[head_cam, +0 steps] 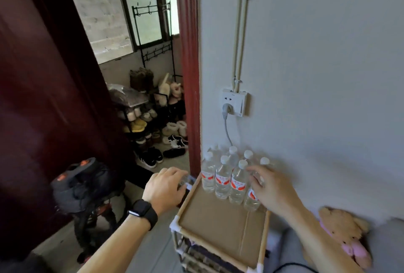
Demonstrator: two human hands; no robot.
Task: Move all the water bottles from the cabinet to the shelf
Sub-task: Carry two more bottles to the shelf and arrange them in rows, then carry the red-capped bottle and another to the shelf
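Head view: my left hand (166, 187) is curled round a clear bottle (187, 182), blurred, held just outside the left edge of the shelf (218, 224). My right hand (272, 187) wraps the rightmost bottle (251, 199) of the near row. The other water bottles (223, 176) stand upright, packed along the far edge against the wall (328, 76), below a plugged cable (227, 132). Bare cardboard runs from that row to the near edge. A plush toy (343, 229) lies right of the shelf; a backpack (87, 183) sits left, well apart.
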